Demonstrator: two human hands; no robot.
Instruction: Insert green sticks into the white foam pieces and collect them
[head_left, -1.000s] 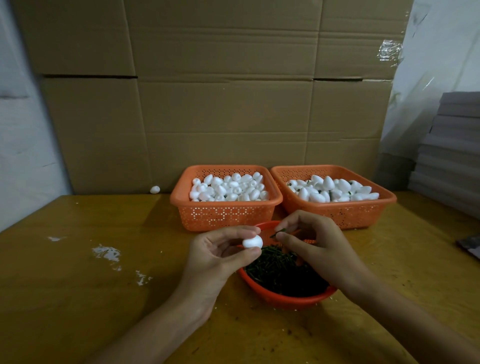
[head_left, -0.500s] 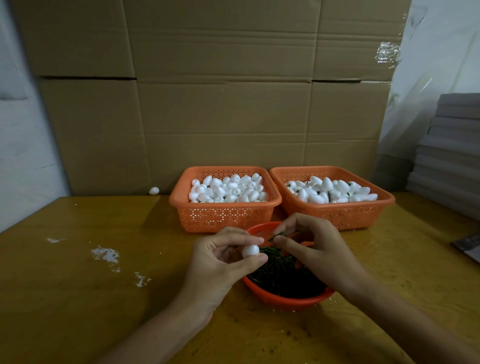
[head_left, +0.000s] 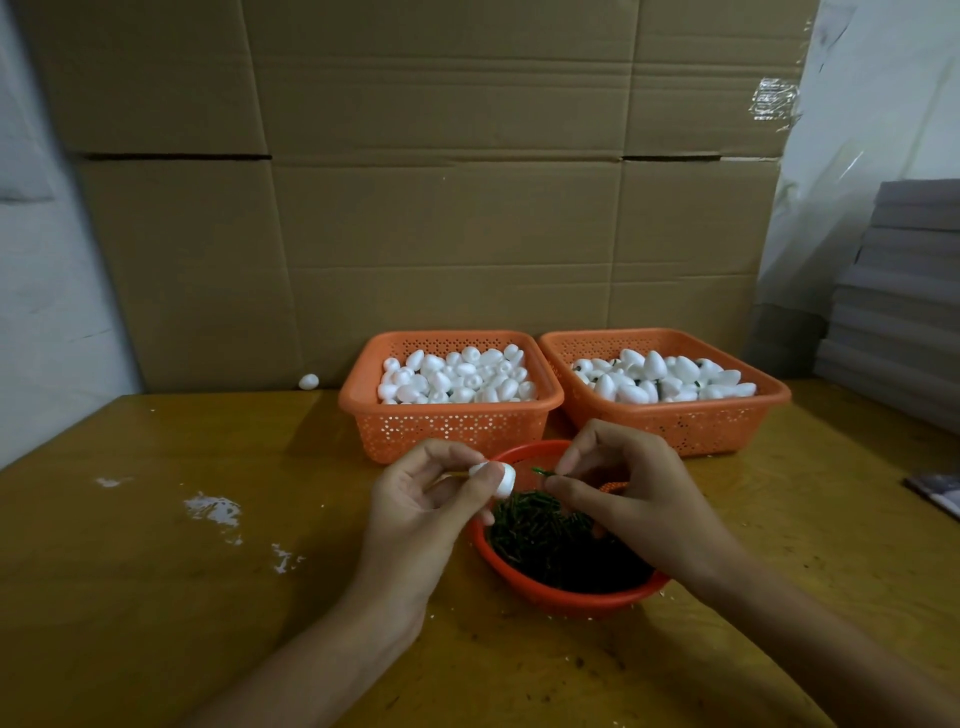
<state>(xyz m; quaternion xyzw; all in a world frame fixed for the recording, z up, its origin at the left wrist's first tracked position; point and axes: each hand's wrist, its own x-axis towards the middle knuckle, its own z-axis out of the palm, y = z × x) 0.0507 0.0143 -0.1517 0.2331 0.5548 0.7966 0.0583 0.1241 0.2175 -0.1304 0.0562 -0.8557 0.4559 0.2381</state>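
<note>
My left hand (head_left: 423, 514) pinches a white foam piece (head_left: 503, 478) between thumb and fingers, above the left rim of a round orange bowl (head_left: 571, 597) full of dark green sticks (head_left: 550, 535). My right hand (head_left: 634, 493) pinches one green stick (head_left: 543, 471), its tip pointing left at the foam, a small gap between them. Behind the bowl, the left orange basket (head_left: 452, 426) holds plain white foam pieces. In the right orange basket (head_left: 670, 421) the foam pieces show green sticks among them.
A loose foam piece (head_left: 308, 382) lies by the cardboard wall (head_left: 441, 208) at the back. White crumbs (head_left: 213, 506) spot the yellow table (head_left: 156, 597) on the left. Grey boards (head_left: 904, 301) are stacked at the right, with a dark flat object (head_left: 935, 491) near the right edge.
Both hands stayed over the bowl. The stick's tip now shows clear of my right fingers and points at the foam piece. The foam has turned slightly in my left fingers.
</note>
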